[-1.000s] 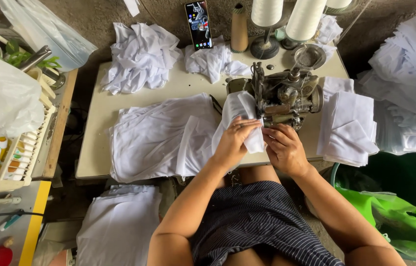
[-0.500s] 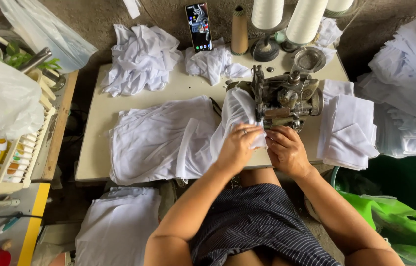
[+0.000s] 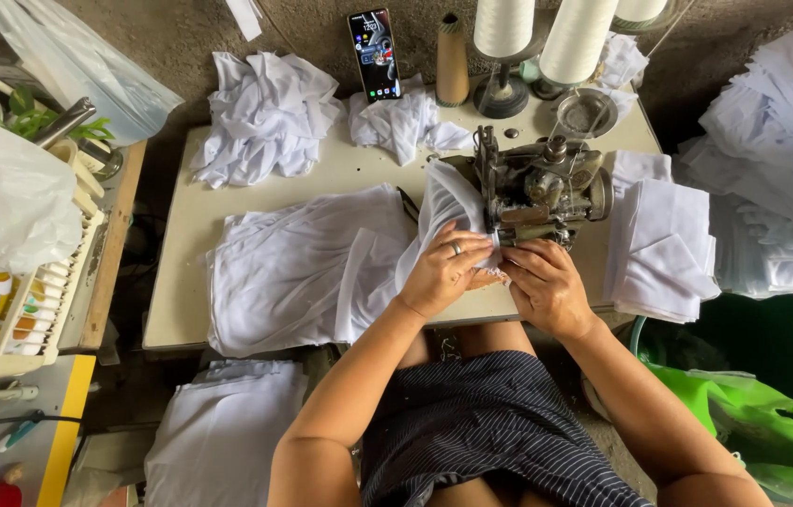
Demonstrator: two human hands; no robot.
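Two hands (image 3: pixel 495 277), white cloth (image 3: pixel 321 263), crumpled, bunched

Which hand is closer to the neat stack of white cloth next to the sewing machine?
The right hand. It rests in front of the sewing machine, just left of the stack. The left hand is farther left, pressing the white cloth.

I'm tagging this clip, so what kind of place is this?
Probably a small garment sewing workshop: an industrial sewing machine on a worktable, big thread cones behind it, and stacks of cut white fabric pieces beside it.
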